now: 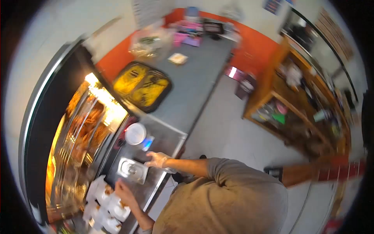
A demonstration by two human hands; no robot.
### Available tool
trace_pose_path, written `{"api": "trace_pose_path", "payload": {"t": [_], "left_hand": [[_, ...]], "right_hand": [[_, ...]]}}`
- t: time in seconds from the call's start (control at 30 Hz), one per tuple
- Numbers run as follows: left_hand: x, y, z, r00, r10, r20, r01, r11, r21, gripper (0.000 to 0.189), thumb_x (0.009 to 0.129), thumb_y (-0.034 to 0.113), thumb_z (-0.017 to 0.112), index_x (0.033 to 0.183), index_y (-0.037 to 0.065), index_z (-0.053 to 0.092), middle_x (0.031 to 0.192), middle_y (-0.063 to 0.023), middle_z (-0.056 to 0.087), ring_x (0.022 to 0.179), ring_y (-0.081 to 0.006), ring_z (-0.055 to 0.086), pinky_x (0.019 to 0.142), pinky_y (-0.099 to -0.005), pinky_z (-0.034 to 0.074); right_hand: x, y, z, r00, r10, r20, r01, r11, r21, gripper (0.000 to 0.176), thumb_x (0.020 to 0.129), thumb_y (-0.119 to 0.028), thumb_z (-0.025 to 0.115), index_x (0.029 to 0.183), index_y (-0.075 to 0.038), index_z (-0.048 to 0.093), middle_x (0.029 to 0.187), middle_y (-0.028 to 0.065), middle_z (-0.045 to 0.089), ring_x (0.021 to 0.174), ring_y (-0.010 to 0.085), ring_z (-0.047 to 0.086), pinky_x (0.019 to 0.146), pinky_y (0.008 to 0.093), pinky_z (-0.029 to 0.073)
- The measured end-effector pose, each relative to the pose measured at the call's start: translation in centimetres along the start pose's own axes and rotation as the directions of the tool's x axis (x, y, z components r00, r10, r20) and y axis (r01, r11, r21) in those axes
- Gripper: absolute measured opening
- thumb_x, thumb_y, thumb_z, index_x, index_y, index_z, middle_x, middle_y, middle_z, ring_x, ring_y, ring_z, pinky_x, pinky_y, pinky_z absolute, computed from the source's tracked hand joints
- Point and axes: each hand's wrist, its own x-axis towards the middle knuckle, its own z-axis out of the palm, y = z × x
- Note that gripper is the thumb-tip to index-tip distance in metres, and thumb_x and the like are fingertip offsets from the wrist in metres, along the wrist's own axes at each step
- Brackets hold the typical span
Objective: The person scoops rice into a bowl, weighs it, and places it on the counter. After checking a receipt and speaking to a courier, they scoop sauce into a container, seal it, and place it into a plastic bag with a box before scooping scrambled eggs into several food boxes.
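My right hand wears a clear glove and reaches over the counter with its fingers apart, holding nothing I can see. Just beside it is a metal pan with a lid, set at the counter's edge. My left hand is lower, blurred by motion, between the pan and a group of white containers with brown spots on them; its fingers are too smeared to read. Above the pan stands a round white tub, with a small blue-and-white item against it.
A lit glass cabinet with browned food on racks runs along the left. Further along the counter lie a black tray of yellow food, a plastic bag and a small box. A wooden shelf stands to the right.
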Motion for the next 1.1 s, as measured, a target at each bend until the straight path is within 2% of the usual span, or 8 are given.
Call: {"api": "trace_pose_path", "payload": {"t": [0.13, 0.33, 0.43, 0.53, 0.77, 0.97, 1.07, 1.1], "left_hand": [[-2.3, 28.0, -2.8, 0.589, 0.802, -0.105, -0.805, 0.570, -0.165, 0.023, 0.073, 0.011, 0.075, 0.087, 0.003, 0.059, 0.073, -0.0066, 0.056, 0.066, -0.0262, 0.055, 0.064, -0.0337, 0.042], [-17.4, 51.3, -3.0, -0.346, 0.882, -0.321, -0.668, -0.472, -0.575, 0.037, 0.052, 0.020, 0.084, 0.076, 0.008, 0.059, 0.068, -0.0037, 0.054, 0.062, -0.0206, 0.053, 0.063, -0.0338, 0.038], [-28.1, 58.1, 0.3, -0.281, 0.712, -0.643, -0.469, -0.687, -0.555, 0.036, 0.046, 0.015, 0.083, 0.070, 0.011, 0.057, 0.071, -0.0001, 0.052, 0.069, -0.0194, 0.053, 0.059, -0.0323, 0.033], [-36.7, 64.3, 2.8, 0.067, 0.533, -0.843, -0.335, -0.784, -0.523, 0.037, 0.069, 0.007, 0.075, 0.052, 0.014, 0.043, 0.052, 0.0086, 0.041, 0.049, -0.0060, 0.042, 0.048, -0.0277, 0.031], [-47.7, 75.3, 16.2, -0.774, 0.561, -0.292, -0.294, -0.728, -0.619, 0.017, 0.069, 0.029, 0.064, 0.080, 0.017, 0.060, 0.081, 0.0036, 0.051, 0.083, -0.0169, 0.050, 0.075, -0.0335, 0.039], [-50.5, 86.9, 36.2, -0.793, 0.542, -0.279, -0.332, -0.768, -0.548, 0.026, 0.076, 0.038, 0.064, 0.089, 0.016, 0.062, 0.089, 0.0044, 0.057, 0.095, -0.0172, 0.054, 0.083, -0.0372, 0.038], [-51.6, 95.0, 43.6, -0.585, 0.782, -0.214, -0.582, -0.589, -0.561, 0.023, 0.084, 0.034, 0.060, 0.093, 0.013, 0.061, 0.097, 0.0006, 0.061, 0.096, -0.0199, 0.055, 0.086, -0.0464, 0.034], [-52.3, 98.4, 45.5, -0.644, 0.730, 0.229, -0.692, -0.429, -0.581, 0.022, 0.083, 0.029, 0.062, 0.098, 0.014, 0.060, 0.101, -0.0020, 0.061, 0.101, -0.0214, 0.054, 0.088, -0.0497, 0.031]], "right_hand": [[-6.7, 3.7, -6.9, 0.999, 0.025, 0.027, -0.034, 0.920, 0.390, 0.035, 0.085, -0.033, 0.066, 0.104, -0.004, 0.061, 0.084, 0.0043, 0.061, 0.072, 0.0115, 0.056, 0.065, 0.0281, 0.047], [-22.2, 16.9, -16.8, 0.901, -0.045, -0.432, 0.198, 0.928, 0.316, 0.018, 0.086, -0.017, 0.061, 0.098, -0.004, 0.063, 0.085, 0.0029, 0.063, 0.074, 0.0132, 0.059, 0.065, 0.0260, 0.050], [-32.1, 24.2, -22.4, 0.804, 0.102, -0.585, 0.075, 0.960, 0.270, 0.017, 0.084, -0.014, 0.061, 0.098, -0.004, 0.064, 0.081, 0.0038, 0.065, 0.071, 0.0123, 0.060, 0.065, 0.0256, 0.051], [-44.0, 25.9, -29.1, 0.588, 0.390, -0.709, 0.042, 0.860, 0.508, 0.021, 0.082, -0.018, 0.062, 0.097, -0.003, 0.065, 0.080, 0.0046, 0.065, 0.067, 0.0120, 0.060, 0.061, 0.0269, 0.050], [-59.1, 35.1, -41.4, 0.304, 0.565, -0.767, 0.160, 0.763, 0.626, 0.025, 0.085, -0.022, 0.059, 0.102, -0.004, 0.062, 0.084, 0.0048, 0.065, 0.072, 0.0138, 0.062, 0.061, 0.0281, 0.049], [-69.9, 44.8, -55.7, 0.182, 0.707, -0.683, 0.188, 0.657, 0.730, 0.026, 0.088, -0.022, 0.055, 0.106, -0.004, 0.059, 0.087, 0.0052, 0.063, 0.079, 0.0165, 0.062, 0.065, 0.0298, 0.050], [-77.4, 50.8, -58.2, -0.023, 0.734, -0.679, 0.324, 0.648, 0.689, 0.022, 0.089, -0.023, 0.056, 0.102, -0.006, 0.058, 0.079, 0.0053, 0.060, 0.074, 0.0188, 0.061, 0.063, 0.0301, 0.049], [-79.5, 53.7, -58.4, -0.111, 0.749, -0.653, 0.425, 0.630, 0.650, 0.021, 0.089, -0.023, 0.056, 0.102, -0.007, 0.058, 0.078, 0.0050, 0.060, 0.074, 0.0194, 0.062, 0.063, 0.0301, 0.049]]}}
